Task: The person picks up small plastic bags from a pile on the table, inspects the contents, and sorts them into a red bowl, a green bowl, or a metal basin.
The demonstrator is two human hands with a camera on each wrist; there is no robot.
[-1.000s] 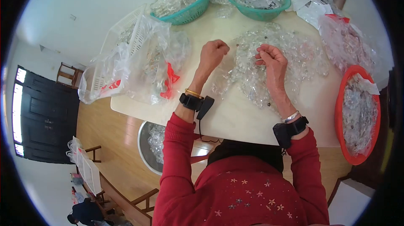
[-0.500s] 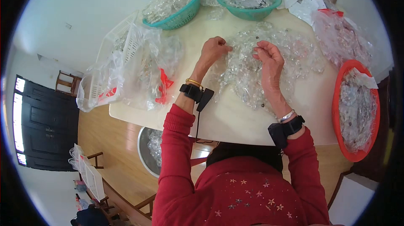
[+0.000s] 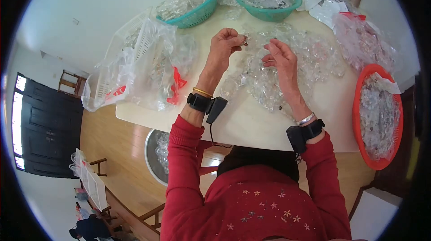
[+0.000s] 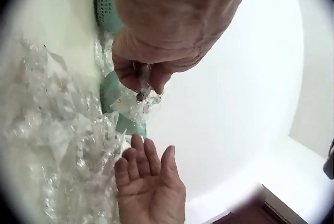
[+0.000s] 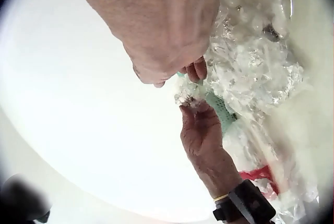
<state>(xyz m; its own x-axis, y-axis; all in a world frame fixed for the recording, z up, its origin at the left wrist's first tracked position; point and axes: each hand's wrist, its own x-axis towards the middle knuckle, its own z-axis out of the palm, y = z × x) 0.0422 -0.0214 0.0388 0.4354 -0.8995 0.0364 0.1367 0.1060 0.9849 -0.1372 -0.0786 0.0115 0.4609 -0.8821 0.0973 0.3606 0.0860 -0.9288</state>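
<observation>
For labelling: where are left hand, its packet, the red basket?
Left hand (image 3: 225, 47), head view, its back.
Small clear plastic packet (image 3: 244, 40), head view, middle.
Red oval plastic basket (image 3: 376, 164), head view, lower rim.

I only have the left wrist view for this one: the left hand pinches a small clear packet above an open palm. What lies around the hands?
Observer: On the head view, the left hand with its small clear packet and the open right hand are over a wide pile of clear packets spread on the table.
Reviewer: I glimpse something green. How many baskets are there?
Observer: Two at the far edge, a left teal basket and a right teal basket, both holding clear packets.
Reviewer: Anything at the person's right?
Observer: A red basket full of clear packets sits at the table's right edge.
</observation>
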